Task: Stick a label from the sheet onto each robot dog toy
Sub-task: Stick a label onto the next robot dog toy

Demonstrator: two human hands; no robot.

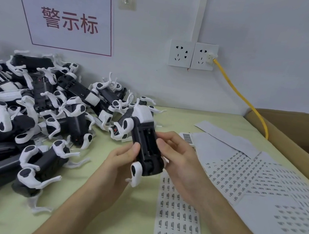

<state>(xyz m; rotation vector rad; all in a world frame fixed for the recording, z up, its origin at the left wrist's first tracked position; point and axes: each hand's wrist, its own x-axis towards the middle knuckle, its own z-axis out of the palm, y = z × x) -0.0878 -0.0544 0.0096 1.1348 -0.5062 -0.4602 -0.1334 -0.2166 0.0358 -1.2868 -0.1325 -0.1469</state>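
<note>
Head view, toy: a black-and-white robot dog point(143, 145) is held belly-up above the table point(78, 225), in front of the pile point(30, 119) of other dogs at left.
Left hand: the left hand point(121, 161) wraps the toy's left flank, thumb pressed on the black underside.
Right hand: the right hand point(181, 160) curls round the right flank, fingertips at the belly recess; whether a label is under them I cannot tell.
Sheets: the nearest label sheet point(179, 219) lies flat just below the hands; more sheets point(259, 181) fan out to the right, beside a cardboard box point(293, 136).
Risk, placement: fingers crowd the recess, so a label could go on crooked or creased.
Risk, grip: the legs hang loose; the toy may twist as one hand lets go.
Risk, mix-up: a finished dog dropped back in the pile could be labelled twice.
</note>
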